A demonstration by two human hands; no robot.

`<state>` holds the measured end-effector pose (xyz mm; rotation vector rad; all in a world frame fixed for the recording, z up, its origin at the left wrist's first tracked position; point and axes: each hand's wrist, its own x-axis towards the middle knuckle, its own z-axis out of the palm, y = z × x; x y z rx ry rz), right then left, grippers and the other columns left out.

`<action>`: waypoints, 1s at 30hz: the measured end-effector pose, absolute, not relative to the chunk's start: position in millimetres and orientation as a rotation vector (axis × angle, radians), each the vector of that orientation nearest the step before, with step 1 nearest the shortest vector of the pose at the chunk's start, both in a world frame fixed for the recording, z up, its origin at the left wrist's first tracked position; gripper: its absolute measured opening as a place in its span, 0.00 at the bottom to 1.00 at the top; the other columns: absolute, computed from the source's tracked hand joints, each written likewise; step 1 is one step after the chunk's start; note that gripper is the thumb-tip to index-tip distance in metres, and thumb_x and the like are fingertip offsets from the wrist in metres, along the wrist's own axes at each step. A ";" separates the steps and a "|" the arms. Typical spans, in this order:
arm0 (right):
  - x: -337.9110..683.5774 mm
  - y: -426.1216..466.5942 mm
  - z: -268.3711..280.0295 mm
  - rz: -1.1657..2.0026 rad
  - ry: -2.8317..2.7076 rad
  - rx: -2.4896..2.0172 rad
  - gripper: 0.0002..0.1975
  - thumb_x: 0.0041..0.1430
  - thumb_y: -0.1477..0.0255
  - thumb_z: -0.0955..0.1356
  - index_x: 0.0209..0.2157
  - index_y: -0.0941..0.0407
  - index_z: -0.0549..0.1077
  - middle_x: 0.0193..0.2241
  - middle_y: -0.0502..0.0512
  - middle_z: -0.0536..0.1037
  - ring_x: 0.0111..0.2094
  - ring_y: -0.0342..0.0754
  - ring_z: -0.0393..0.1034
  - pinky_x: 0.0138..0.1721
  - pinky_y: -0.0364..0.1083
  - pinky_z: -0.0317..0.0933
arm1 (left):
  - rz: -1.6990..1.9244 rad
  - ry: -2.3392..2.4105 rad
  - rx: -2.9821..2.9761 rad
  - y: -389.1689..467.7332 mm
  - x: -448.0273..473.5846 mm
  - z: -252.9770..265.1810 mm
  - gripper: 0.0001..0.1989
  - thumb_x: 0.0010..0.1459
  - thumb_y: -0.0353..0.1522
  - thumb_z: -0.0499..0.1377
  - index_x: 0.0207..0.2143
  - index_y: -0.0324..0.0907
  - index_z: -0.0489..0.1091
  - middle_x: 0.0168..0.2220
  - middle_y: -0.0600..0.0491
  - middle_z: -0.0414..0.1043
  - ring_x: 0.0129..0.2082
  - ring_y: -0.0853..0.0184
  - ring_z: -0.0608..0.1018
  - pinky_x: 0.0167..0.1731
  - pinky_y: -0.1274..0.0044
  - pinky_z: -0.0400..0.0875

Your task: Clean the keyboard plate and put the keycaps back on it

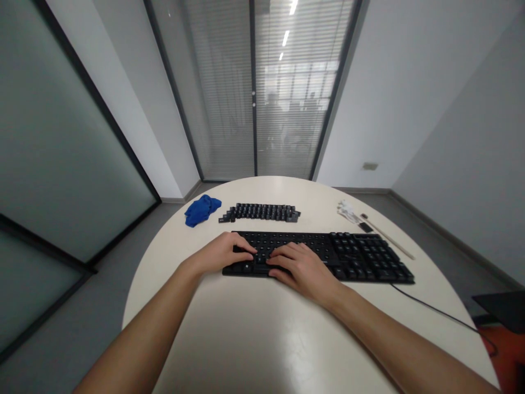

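Note:
A black keyboard [295, 238] lies across the round table, with many keycaps off its main letter area and keys still on the number pad [379, 254]. Over its left part, my left hand [225, 253] has thumb and index finger brought together; anything small between their tips is too dark to make out. My right hand [301, 267] rests at the middle of the keyboard, fingers stretched to the left and thumb apart from them. Loose black keycaps [264, 212] stand in rows behind the keyboard.
A crumpled blue cloth [202, 210] lies at the back left of the pale table [246, 328]. At the back right are a small white bundle [347, 210], a small black piece [365, 227] and a thin stick-like brush [388, 236]. A cable [435, 309] runs off the right edge.

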<state>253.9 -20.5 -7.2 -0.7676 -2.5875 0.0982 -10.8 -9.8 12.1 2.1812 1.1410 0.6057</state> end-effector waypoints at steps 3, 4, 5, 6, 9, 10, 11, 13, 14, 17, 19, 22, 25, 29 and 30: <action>253.4 -20.1 -7.1 0.108 -2.594 -0.775 0.12 0.68 0.63 0.67 0.46 0.53 0.78 0.46 0.56 0.80 0.45 0.52 0.71 0.43 0.50 0.59 | 0.587 1.149 2.169 -9.2 -11.8 12.3 0.10 0.59 0.33 0.65 0.43 0.46 0.81 0.41 0.52 0.82 0.42 0.62 0.80 0.46 0.73 0.71; 253.3 -20.1 -7.0 0.112 -2.596 -0.778 0.12 0.68 0.63 0.67 0.46 0.53 0.78 0.46 0.56 0.80 0.45 0.52 0.71 0.43 0.50 0.59 | 0.582 1.153 2.166 -9.0 -12.0 12.3 0.10 0.59 0.33 0.65 0.43 0.45 0.81 0.41 0.52 0.82 0.42 0.62 0.80 0.47 0.73 0.71; 253.1 -20.1 -6.8 0.114 -2.596 -0.781 0.12 0.68 0.63 0.67 0.46 0.53 0.78 0.46 0.56 0.80 0.45 0.52 0.71 0.43 0.50 0.59 | 0.582 1.158 2.163 -8.8 -12.3 12.2 0.10 0.59 0.33 0.65 0.43 0.45 0.81 0.41 0.52 0.82 0.42 0.62 0.80 0.47 0.73 0.71; 253.1 -20.3 -6.6 0.116 -2.596 -0.783 0.12 0.68 0.63 0.67 0.46 0.53 0.78 0.46 0.55 0.80 0.45 0.52 0.71 0.43 0.50 0.59 | 0.586 1.164 2.159 -8.6 -12.5 12.0 0.10 0.58 0.33 0.66 0.43 0.45 0.81 0.41 0.52 0.82 0.42 0.62 0.80 0.47 0.74 0.70; 253.1 -20.6 -6.2 0.113 -2.601 -0.793 0.12 0.68 0.63 0.67 0.46 0.53 0.78 0.45 0.55 0.80 0.45 0.51 0.71 0.43 0.51 0.59 | 0.595 1.168 2.142 -8.4 -13.0 11.5 0.10 0.58 0.34 0.66 0.43 0.45 0.81 0.41 0.52 0.82 0.43 0.62 0.80 0.47 0.74 0.70; 253.2 -20.7 -6.1 0.110 -2.601 -0.796 0.12 0.68 0.63 0.67 0.46 0.53 0.78 0.45 0.55 0.80 0.45 0.51 0.71 0.43 0.51 0.59 | 0.595 1.164 2.139 -8.5 -13.0 11.5 0.10 0.58 0.34 0.66 0.43 0.45 0.81 0.41 0.52 0.82 0.42 0.62 0.80 0.47 0.74 0.70; 253.3 -20.7 -6.1 0.107 -2.601 -0.797 0.12 0.68 0.63 0.67 0.46 0.53 0.78 0.45 0.55 0.80 0.45 0.52 0.71 0.43 0.51 0.59 | 0.590 1.160 2.141 -8.8 -13.0 11.6 0.10 0.58 0.34 0.66 0.43 0.46 0.81 0.40 0.53 0.82 0.42 0.62 0.80 0.46 0.74 0.70; 253.3 -20.6 -6.3 0.103 -2.601 -0.790 0.12 0.68 0.63 0.67 0.46 0.53 0.77 0.45 0.55 0.80 0.45 0.52 0.71 0.43 0.50 0.59 | 0.577 1.150 2.155 -9.5 -12.5 12.3 0.09 0.58 0.34 0.66 0.42 0.46 0.82 0.39 0.53 0.82 0.41 0.62 0.80 0.46 0.74 0.70; 253.3 -20.5 -6.5 0.103 -2.601 -0.785 0.12 0.68 0.63 0.67 0.46 0.53 0.77 0.46 0.55 0.80 0.45 0.52 0.71 0.43 0.50 0.59 | 0.572 1.144 2.165 -9.9 -12.1 12.8 0.09 0.58 0.34 0.66 0.42 0.46 0.82 0.39 0.53 0.82 0.41 0.62 0.80 0.45 0.74 0.70; 252.7 -20.5 -7.5 0.101 -2.603 -0.779 0.12 0.69 0.63 0.66 0.47 0.53 0.77 0.46 0.55 0.79 0.46 0.52 0.71 0.43 0.51 0.59 | 0.566 1.122 2.196 -11.0 -11.0 14.0 0.08 0.59 0.34 0.66 0.41 0.46 0.82 0.39 0.53 0.82 0.41 0.62 0.80 0.45 0.74 0.70; 252.1 -20.9 -8.3 0.098 -2.607 -0.776 0.13 0.69 0.63 0.66 0.48 0.53 0.76 0.46 0.56 0.79 0.46 0.52 0.70 0.44 0.51 0.59 | 0.567 1.121 2.219 -11.4 -10.5 13.9 0.08 0.59 0.34 0.66 0.41 0.45 0.82 0.39 0.53 0.82 0.41 0.62 0.79 0.45 0.74 0.70; 251.0 -21.8 -9.6 0.093 -2.614 -0.770 0.13 0.69 0.64 0.65 0.50 0.53 0.75 0.47 0.58 0.79 0.47 0.52 0.70 0.46 0.52 0.59 | 0.563 1.138 2.248 -11.4 -9.9 13.0 0.08 0.59 0.34 0.66 0.41 0.45 0.81 0.39 0.53 0.82 0.40 0.63 0.79 0.44 0.74 0.70; 249.9 -23.0 -10.2 0.090 -2.616 -0.768 0.14 0.70 0.65 0.64 0.52 0.53 0.75 0.47 0.59 0.78 0.48 0.53 0.70 0.47 0.52 0.60 | 0.558 1.131 2.274 -11.5 -9.1 13.2 0.07 0.59 0.34 0.65 0.41 0.45 0.81 0.38 0.53 0.81 0.40 0.63 0.79 0.43 0.74 0.69; 248.3 -24.1 -9.9 0.093 -2.618 -0.776 0.14 0.70 0.66 0.64 0.53 0.53 0.74 0.47 0.59 0.78 0.48 0.53 0.70 0.47 0.53 0.61 | 0.539 1.132 2.338 -12.8 -7.3 15.7 0.07 0.60 0.33 0.65 0.40 0.45 0.81 0.39 0.52 0.81 0.40 0.63 0.79 0.43 0.75 0.69; 247.9 -24.2 -9.8 0.095 -2.618 -0.780 0.15 0.69 0.66 0.64 0.53 0.53 0.74 0.48 0.59 0.78 0.48 0.53 0.70 0.47 0.53 0.61 | 0.525 1.137 2.368 -13.2 -6.9 16.1 0.06 0.60 0.33 0.65 0.40 0.45 0.81 0.39 0.52 0.81 0.41 0.63 0.79 0.43 0.75 0.69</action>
